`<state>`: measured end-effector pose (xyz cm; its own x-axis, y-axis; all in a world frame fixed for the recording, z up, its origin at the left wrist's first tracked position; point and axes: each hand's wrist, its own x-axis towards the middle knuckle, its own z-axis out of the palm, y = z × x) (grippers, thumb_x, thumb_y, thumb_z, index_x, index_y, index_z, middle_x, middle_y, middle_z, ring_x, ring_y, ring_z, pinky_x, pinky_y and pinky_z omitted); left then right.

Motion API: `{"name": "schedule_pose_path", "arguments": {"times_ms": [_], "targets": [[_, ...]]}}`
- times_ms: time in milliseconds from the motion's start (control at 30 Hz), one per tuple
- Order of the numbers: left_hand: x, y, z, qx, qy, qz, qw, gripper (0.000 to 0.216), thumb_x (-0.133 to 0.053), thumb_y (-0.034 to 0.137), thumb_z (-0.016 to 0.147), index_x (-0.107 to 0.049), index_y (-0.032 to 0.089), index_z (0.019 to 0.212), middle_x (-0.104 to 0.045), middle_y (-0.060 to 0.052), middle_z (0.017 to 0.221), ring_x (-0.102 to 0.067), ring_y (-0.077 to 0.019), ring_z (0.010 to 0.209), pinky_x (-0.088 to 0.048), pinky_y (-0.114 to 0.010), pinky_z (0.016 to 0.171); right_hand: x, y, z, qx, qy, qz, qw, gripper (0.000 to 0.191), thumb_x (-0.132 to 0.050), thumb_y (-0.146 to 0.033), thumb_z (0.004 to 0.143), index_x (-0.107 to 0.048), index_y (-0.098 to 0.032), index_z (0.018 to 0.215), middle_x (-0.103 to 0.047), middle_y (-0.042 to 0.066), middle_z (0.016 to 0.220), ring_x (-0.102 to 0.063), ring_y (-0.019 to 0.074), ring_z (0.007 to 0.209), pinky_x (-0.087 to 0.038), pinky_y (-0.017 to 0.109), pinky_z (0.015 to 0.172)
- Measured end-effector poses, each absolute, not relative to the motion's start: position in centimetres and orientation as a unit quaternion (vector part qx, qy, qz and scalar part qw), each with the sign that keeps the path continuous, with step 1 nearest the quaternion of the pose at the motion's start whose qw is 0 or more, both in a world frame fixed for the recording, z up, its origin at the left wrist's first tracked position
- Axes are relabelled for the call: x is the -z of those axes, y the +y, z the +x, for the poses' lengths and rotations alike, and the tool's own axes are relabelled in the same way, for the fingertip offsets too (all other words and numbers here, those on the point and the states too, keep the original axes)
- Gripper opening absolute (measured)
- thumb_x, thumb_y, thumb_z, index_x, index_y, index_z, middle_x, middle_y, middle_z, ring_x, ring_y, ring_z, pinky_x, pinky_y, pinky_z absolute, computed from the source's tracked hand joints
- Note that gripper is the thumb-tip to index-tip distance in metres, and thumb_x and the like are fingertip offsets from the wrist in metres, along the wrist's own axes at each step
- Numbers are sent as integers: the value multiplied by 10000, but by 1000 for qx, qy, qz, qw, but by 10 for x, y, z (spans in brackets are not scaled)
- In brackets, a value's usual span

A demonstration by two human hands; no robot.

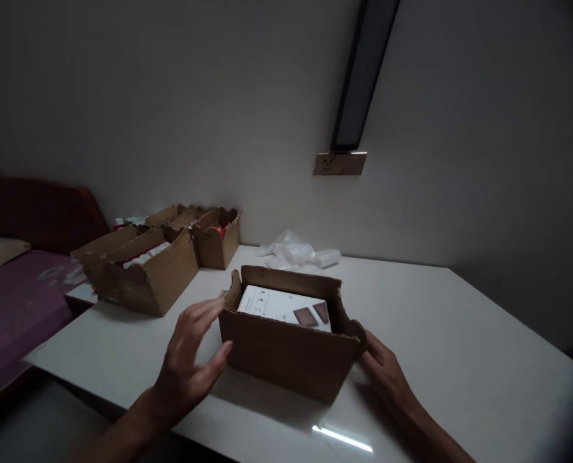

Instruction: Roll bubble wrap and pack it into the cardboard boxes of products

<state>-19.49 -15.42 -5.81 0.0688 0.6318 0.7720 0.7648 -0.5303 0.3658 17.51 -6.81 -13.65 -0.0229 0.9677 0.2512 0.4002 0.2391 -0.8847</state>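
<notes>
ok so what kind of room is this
Probably a bedroom: a purple bedspread and reddish-brown headboard show at the left, beside a white table bearing cardboard boxes.

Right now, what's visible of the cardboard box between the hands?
The cardboard box is brown, oblong, open-topped, with ragged edges and curved dips in its short ends. It is roughly upright, on or just above the white table, holding a white printed carton. The right hand touches its right end; whether the left hand touches its left end is unclear.
</notes>
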Motion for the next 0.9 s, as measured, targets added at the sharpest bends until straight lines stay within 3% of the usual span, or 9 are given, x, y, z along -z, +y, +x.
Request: {"name": "schedule_pose_path", "arguments": {"times_ms": [100,200,333,400,533,700,833,900], "targets": [[101,-152,-201,515,-542,-663,-40,675,-677,343,837,-394,317,1450,-532,-112,1438,-546,-308,1302,-478,-520,1080,135,-116,193,-374,-595,-561,438,480,-564,-621,851,-697,-304,1185,-729,92,1191,-676,333,1099,-546,464,960],[136,-133,-196,497,-542,-633,-242,812,-749,408,764,-371,256,1467,-482,-147,1497,-521,-347,1333,-453,-540,1100,148,-150,201,-388,-591,-573,415,506,-548,-620,858,-660,-350,1271,-707,98,1242,-644,351,1175,-523,512,1001],[159,-112,-175,487,-447,-592,-461,827,-809,424,698,-454,209,1412,-566,-147,1433,-525,-358,1335,-467,-487,1102,166,-162,185,-383,-661,-528,371,720,-632,-585,812,-461,-381,1481,-544,86,1472,-520,370,1332,-476,556,1059],[161,-103,-163,487,-427,-569,-507,829,-829,423,675,-482,198,1394,-597,-145,1401,-551,-365,1307,-492,-479,1076,165,-150,170,-373,-682,-510,367,695,-621,-558,838,-448,-382,1487,-492,63,1519,-486,363,1364,-457,555,1081],[155,-70,-141,509,-455,-548,-484,839,-830,390,649,-489,183,1388,-634,-139,1352,-576,-354,1273,-486,-475,1076,148,-100,155,-385,-690,-469,394,602,-513,-502,932,-446,-280,1487,-493,86,1518,-505,320,1350,-431,521,1109],[153,-9,-128,525,-493,-576,-388,763,-728,344,709,-447,170,1397,-628,-124,1345,-572,-298,1273,-448,-442,1100,144,-32,181,-374,-720,-451,372,672,-546,-446,872,-449,-158,1472,-573,144,1436,-603,293,1246,-521,456,1007],[162,11,-128,511,-523,-597,-331,691,-659,295,764,-425,162,1400,-579,-137,1406,-536,-288,1317,-402,-441,1134,144,27,219,-138,-788,-518,303,445,-486,-329,854,-666,-185,1235,-735,85,1194,-712,233,1040,-595,351,838],[164,10,-127,501,-535,-598,-325,687,-655,284,765,-422,169,1401,-576,-139,1410,-530,-292,1322,-402,-447,1132,139,63,228,-19,-766,-570,297,387,-468,-283,867,-699,-204,1168,-759,76,1115,-722,231,974,-593,355,803]]}}
